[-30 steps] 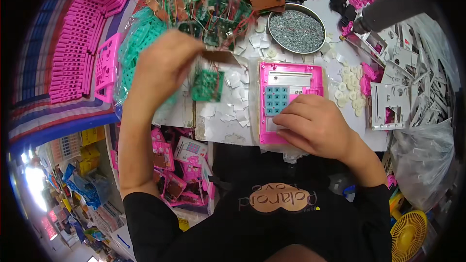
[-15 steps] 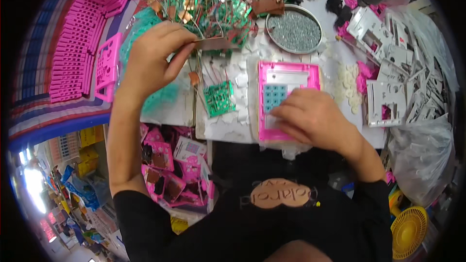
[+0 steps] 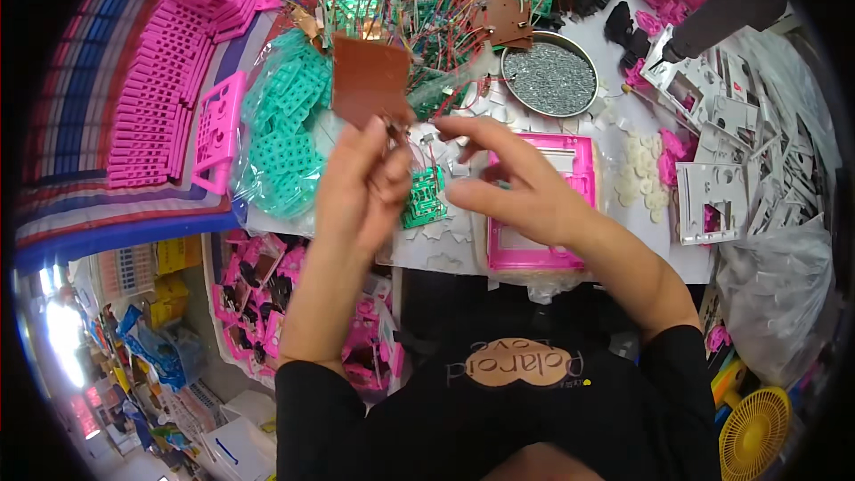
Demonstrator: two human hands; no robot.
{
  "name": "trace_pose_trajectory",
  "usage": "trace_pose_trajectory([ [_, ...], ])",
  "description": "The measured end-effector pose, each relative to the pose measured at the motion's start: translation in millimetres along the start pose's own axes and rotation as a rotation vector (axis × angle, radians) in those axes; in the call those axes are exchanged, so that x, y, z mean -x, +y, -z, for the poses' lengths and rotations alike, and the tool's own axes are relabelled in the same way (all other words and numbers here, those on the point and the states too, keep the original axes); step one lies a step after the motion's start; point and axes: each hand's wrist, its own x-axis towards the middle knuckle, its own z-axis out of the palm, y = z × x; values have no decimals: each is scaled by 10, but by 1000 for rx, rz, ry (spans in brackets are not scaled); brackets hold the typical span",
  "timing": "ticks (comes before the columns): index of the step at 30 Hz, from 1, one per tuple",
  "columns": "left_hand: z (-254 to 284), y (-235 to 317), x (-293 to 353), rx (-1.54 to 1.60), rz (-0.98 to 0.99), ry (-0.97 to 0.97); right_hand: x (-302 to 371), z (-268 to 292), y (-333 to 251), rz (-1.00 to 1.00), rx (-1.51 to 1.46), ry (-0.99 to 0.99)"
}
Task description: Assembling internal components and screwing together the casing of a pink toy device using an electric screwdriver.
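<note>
My left hand [image 3: 361,187] pinches the lower edge of a brown circuit board [image 3: 370,76], its plain face turned up to view. Thin wires near its fingertips lead towards a small green circuit board [image 3: 426,198] on the table, just right of that hand. My right hand [image 3: 525,180] is open, thumb and fingers apart, with nothing seen between them. It hovers over the left side of a pink plastic casing [image 3: 583,165]. The hand hides most of the casing's inside and the blue keypad there.
A heap of wired circuit boards [image 3: 427,0] covers the back, beside a round tin of screws [image 3: 550,78]. Bagged teal keypads [image 3: 285,138] and pink grilles [image 3: 160,98] lie left. White plastic panels [image 3: 712,200] and a dark tool [image 3: 721,22] are at right.
My left hand has moved right and nearer to me, turning the brown board's broad face up. My right hand has moved left, off the keypad, and its fingers have spread.
</note>
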Motion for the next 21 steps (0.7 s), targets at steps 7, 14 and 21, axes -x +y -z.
trace_pose_trajectory([
  [7, -30, -105, 656, -1012, -2, -17, -2, 93, -86, -117, -544, -4],
  [14, -128, -119, 534, -653, -435, 61, 41, 193, -439, -184, -412, -149],
  [21, -126, -509, 418, -73, -176, -95, 247, 29, -247, -195, -784, 98],
])
